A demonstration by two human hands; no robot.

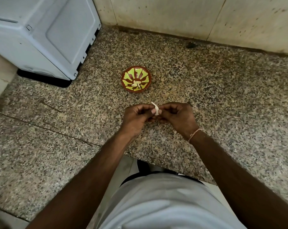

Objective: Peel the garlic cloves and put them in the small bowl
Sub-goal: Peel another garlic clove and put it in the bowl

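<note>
The speckled counter point(206, 96) spreads under me. The small bowl point(136, 79), peeled cloves point(137, 84) inside, sits just beyond my hands. My left hand point(136, 119) and right hand point(176, 118) meet, both pinching one garlic clove point(156, 109); my fingertips hide most of it.

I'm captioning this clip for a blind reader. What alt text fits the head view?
Two hands, left hand and right hand, pinch a garlic clove between them above a speckled stone counter. Beyond them sits a small bowl, red-brown and green, holding peeled cloves; a grey appliance stands at far left.
</note>
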